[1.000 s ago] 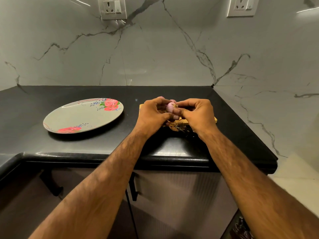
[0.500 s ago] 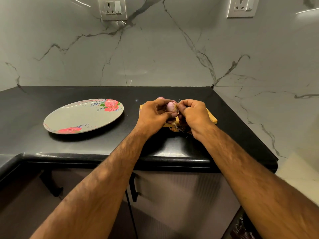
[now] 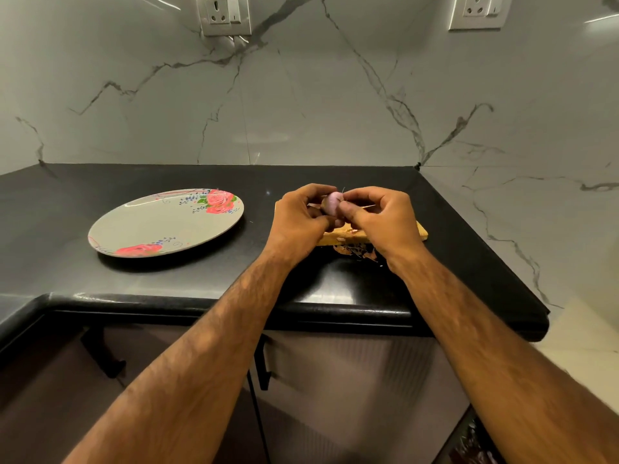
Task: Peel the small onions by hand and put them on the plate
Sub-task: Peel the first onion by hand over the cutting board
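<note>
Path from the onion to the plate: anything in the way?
Nothing visible. The left hand and right hand hold the onion above the board; only counter separates it from the plate on the left.

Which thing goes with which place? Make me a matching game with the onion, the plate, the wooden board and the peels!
1 onion
2 plate
3 wooden board
4 peels

A on the counter, by the board's near edge
B pinched between left hand and right hand
C left side of the counter, no onions on it
D lying beneath the hands

Pairs: 1-B, 2-C, 3-D, 4-A
</note>
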